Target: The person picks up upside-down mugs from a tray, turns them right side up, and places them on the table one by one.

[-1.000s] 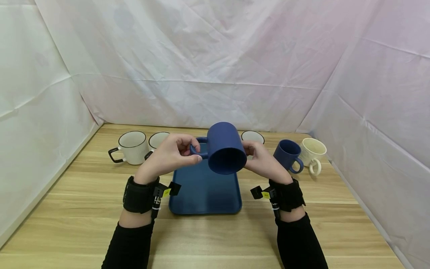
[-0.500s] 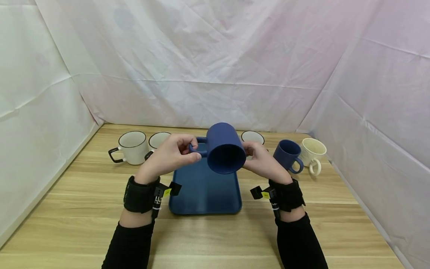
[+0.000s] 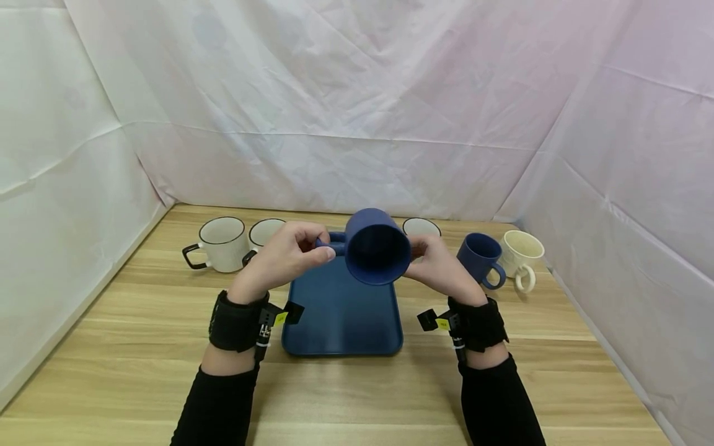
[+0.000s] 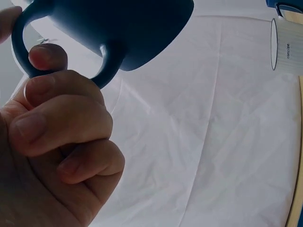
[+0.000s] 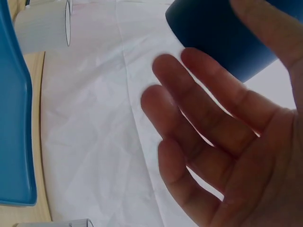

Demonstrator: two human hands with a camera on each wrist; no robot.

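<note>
A dark blue mug (image 3: 374, 248) hangs on its side above the blue tray (image 3: 340, 319), its mouth turned toward me. My left hand (image 3: 290, 254) pinches the mug's handle (image 3: 334, 241) between thumb and curled fingers. The left wrist view shows that same hand (image 4: 52, 137) hooked round the handle (image 4: 23, 52) under the mug (image 4: 118, 23). My right hand (image 3: 437, 266) lies against the mug's far right side. In the right wrist view its fingers (image 5: 208, 118) are straight and spread beside the mug (image 5: 218, 33).
On the wooden table (image 3: 139, 347), two black-rimmed white mugs (image 3: 220, 243) (image 3: 262, 232) stand at the back left. Behind the held mug is another white mug (image 3: 422, 227). At the back right are a blue mug (image 3: 480, 255) and a cream mug (image 3: 521, 251). White fabric walls enclose three sides.
The mug has tipped so its mouth faces me more squarely and sits a little lower. Both hands stay on it in the same places.
</note>
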